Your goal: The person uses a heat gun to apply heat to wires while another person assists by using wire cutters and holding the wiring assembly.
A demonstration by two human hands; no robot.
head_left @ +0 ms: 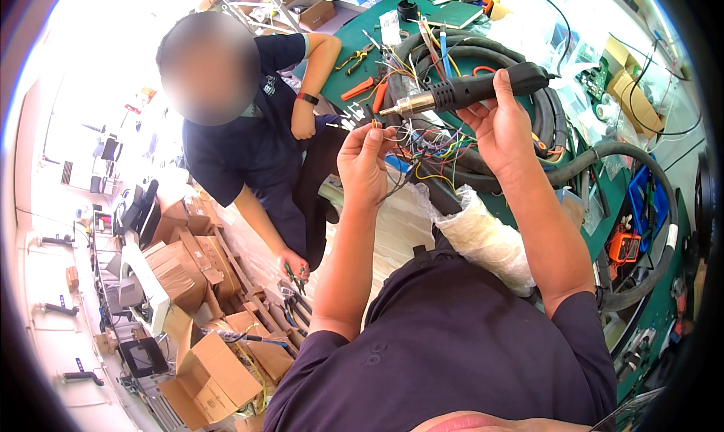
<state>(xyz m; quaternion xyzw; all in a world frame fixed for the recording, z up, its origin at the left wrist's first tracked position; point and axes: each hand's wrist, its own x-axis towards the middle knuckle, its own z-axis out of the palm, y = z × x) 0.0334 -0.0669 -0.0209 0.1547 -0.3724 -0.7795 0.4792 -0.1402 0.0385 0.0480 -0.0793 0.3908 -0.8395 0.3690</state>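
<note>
1 heat gun (483, 91), black: gripped in right hand (499, 123), nozzle (413, 103) near left hand (363, 164). Thin wires (443, 147), several colours: pinched between left thumb and fingers. Thick cable (490, 49), black: coiled on green table (347, 36).

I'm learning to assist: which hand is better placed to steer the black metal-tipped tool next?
Probably the right hand: it holds the black tool, its nozzle pointing left, while the left hand pinches thin wires.

The wearer's two hands, left hand (363, 166) and right hand (501, 134); one heat gun (475, 90); one co-worker (226, 157); one wristband (307, 99); one orange meter (624, 247); coloured wires (446, 145), too tangled to count.
</note>
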